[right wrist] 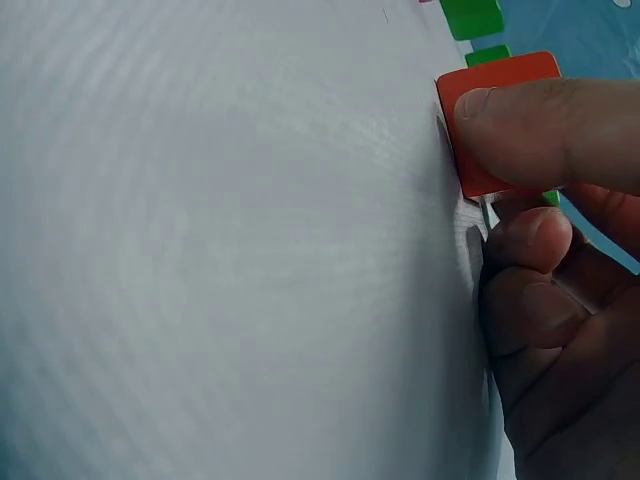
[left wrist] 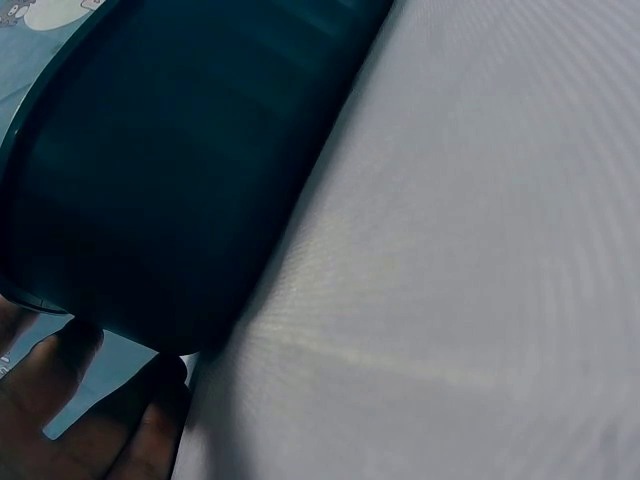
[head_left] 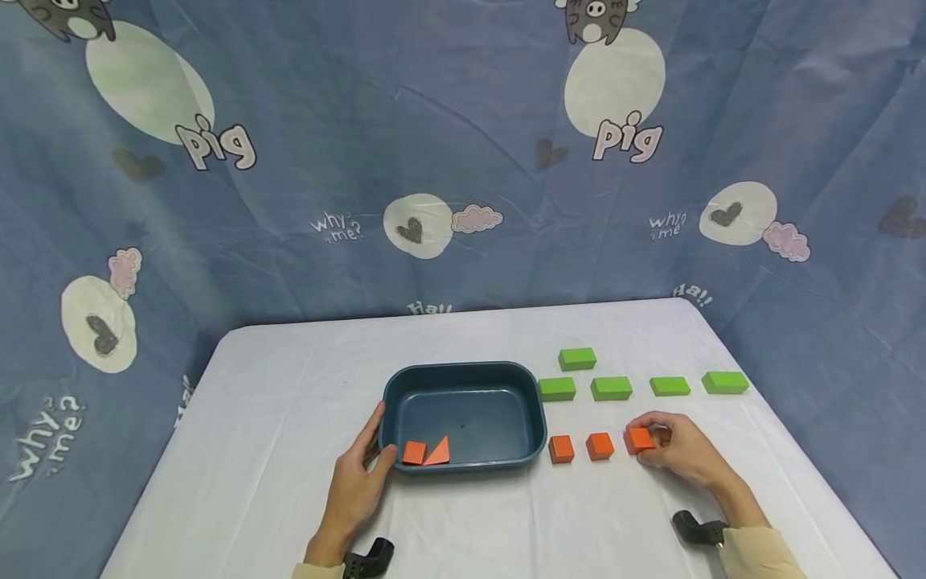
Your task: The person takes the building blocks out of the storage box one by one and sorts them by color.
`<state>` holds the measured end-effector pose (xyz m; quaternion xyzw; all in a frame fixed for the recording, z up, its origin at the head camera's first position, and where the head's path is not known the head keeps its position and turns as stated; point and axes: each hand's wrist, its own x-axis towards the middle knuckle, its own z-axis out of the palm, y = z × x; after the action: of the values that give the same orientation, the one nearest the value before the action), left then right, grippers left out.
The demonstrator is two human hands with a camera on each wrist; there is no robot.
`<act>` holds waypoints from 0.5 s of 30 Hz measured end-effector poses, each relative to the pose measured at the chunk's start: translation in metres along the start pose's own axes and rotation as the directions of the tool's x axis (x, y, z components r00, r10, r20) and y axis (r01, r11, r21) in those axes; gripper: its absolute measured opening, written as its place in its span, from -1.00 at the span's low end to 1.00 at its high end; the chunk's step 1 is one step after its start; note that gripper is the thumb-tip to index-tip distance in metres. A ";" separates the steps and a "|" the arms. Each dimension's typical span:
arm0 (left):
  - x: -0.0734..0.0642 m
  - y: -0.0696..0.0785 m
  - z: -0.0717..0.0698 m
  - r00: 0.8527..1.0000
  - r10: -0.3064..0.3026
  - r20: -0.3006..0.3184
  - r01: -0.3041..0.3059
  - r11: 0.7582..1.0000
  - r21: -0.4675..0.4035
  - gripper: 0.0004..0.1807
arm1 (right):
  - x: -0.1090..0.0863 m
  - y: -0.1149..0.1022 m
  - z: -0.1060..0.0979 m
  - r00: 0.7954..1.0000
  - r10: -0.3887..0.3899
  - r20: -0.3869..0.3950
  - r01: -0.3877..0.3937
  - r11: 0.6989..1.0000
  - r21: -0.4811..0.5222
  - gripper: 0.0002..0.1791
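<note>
My right hand pinches an orange block between thumb and fingers, at the right end of a row with two more orange blocks. In the right wrist view the thumb lies across the face of the block, close over the white cloth. At the left end of a dark teal tray, my left hand rests against the outer wall, thumb by the near corner. Its fingertips touch the wall in the left wrist view. Inside the tray are an orange block and an orange triangular piece.
Several green blocks lie beyond the orange row, among them one green block close against the tray's right side and another near the table's right edge. White cloth covers the table. A patterned blue curtain hangs behind it.
</note>
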<state>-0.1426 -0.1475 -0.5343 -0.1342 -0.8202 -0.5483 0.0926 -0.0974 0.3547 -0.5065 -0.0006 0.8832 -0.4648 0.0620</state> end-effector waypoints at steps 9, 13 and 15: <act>0.000 -0.001 -0.001 1.000 -0.002 -0.001 0.002 1.000 -0.009 -0.28 | -0.007 0.011 -0.008 0.994 -0.107 -0.011 0.106 0.954 0.281 -0.36; 0.000 -0.001 -0.001 1.000 -0.004 0.003 0.004 1.000 -0.013 -0.28 | -0.008 0.011 -0.014 0.985 -0.171 -0.029 0.170 0.925 0.339 -0.35; 0.000 -0.001 -0.001 1.000 -0.003 0.005 0.003 1.000 -0.016 -0.28 | -0.007 0.006 -0.017 0.978 -0.206 -0.041 0.207 0.907 0.366 -0.34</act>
<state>-0.1434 -0.1487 -0.5351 -0.1350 -0.8163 -0.5545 0.0888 -0.0921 0.3722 -0.5008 -0.0821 0.7754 -0.6261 0.0110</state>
